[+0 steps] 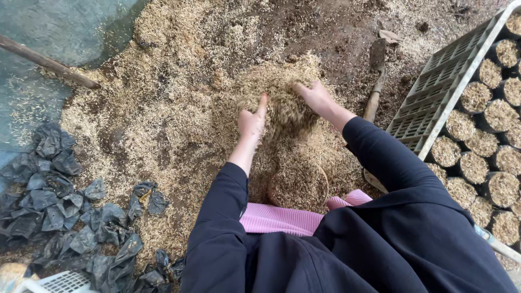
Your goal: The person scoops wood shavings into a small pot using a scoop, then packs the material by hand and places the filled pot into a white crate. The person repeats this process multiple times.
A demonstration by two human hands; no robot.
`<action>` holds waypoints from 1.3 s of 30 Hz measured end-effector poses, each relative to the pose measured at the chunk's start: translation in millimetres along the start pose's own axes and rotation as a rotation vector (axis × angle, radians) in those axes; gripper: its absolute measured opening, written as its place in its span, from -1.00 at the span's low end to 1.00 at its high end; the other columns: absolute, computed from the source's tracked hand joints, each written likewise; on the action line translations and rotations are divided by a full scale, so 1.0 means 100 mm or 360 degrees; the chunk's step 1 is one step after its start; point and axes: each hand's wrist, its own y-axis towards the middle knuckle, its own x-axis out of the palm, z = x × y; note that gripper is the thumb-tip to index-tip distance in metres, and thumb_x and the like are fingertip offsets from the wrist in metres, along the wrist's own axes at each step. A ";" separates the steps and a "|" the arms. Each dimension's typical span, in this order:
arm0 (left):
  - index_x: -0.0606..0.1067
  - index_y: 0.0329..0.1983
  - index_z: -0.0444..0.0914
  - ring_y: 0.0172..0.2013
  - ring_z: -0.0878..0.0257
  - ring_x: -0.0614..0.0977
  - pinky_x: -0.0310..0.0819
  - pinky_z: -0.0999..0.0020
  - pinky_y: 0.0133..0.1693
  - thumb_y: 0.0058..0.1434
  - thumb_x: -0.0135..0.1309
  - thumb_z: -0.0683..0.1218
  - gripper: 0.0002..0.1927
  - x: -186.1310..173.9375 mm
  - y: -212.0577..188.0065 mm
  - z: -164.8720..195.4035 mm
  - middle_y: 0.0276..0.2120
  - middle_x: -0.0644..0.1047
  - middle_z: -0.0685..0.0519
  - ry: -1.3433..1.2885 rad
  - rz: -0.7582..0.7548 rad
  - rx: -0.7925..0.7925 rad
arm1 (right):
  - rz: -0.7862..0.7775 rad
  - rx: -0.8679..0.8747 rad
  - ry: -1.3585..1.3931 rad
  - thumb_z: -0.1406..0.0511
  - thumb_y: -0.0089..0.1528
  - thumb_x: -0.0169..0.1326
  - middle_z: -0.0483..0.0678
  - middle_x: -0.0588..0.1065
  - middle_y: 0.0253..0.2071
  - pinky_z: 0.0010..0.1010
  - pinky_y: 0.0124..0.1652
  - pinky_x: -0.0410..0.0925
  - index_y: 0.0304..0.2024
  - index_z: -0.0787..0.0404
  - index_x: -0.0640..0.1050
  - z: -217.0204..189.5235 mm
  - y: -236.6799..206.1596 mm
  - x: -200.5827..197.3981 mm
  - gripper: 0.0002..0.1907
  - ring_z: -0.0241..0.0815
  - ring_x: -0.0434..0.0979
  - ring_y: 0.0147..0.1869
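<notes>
From the head view, I look straight down over my dark sleeves and a strip of pink ribbed cloth (pixel 277 218) at my lap. My left hand (pixel 253 120) and my right hand (pixel 316 99) are both stretched forward into a mound of pale husk mix (pixel 282 95), one on each side of a scooped clump. Each hand's grip is wide, fingers extended and palms turned inward towards each other, pressing a heap of the loose husk (pixel 286 114) between them; some of it spills down below my wrists. Just under the hands, close to my knees, stands a small round pot (pixel 298 187), filled to its rim with the same mix and half sunk in the loose material around it.

The husk spreads over dark soil (pixel 336 38) across most of the ground. To the right of my right forearm a small trowel (pixel 376 76) lies on the soil, blade away from me. Further right, a grey plastic crate (pixel 434 103) sits at a slant, with rows of filled black pots (pixel 491 135) beside it. On my left, a pile of crumpled empty black bags (pixel 59 217) lies on the ground, and a wooden stick (pixel 46 62) crosses the upper left corner over a greenish sheet (pixel 65 27).
</notes>
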 end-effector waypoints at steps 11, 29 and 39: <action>-0.22 0.58 -0.04 0.53 -0.17 -0.39 -0.68 -0.53 0.32 0.13 -0.57 0.63 0.08 -1.17 0.30 -0.67 0.58 -0.27 0.01 0.0127 0.0353 -0.0408 | -0.0005 -0.0016 0.0242 -0.33 0.27 -0.45 0.10 -0.30 0.58 0.21 0.42 -0.31 0.53 0.06 -0.20 0.79 0.38 -0.28 -0.02 0.15 -0.39 0.63; -0.20 0.55 -0.32 0.51 -0.13 -0.06 -0.13 -0.18 0.41 0.12 0.00 0.57 0.28 -0.23 0.10 0.03 0.54 -0.16 -0.23 0.0143 -0.0158 -0.0351 | -0.0424 0.0103 0.0335 -0.16 0.37 -0.20 0.24 0.11 0.48 0.11 0.40 0.01 0.43 0.30 0.18 0.52 0.14 0.12 -0.18 0.12 0.09 0.51; 0.36 -0.61 -0.27 -0.56 0.23 0.45 0.37 0.12 -0.09 0.38 0.02 0.20 -0.44 0.11 0.34 0.16 -0.64 0.40 0.04 0.0272 0.0009 -0.0004 | -0.0658 -0.0293 0.1026 0.09 0.43 -0.11 0.28 0.44 0.24 -0.07 0.18 0.31 0.30 0.43 0.40 0.39 0.34 0.16 -0.42 0.11 0.44 0.22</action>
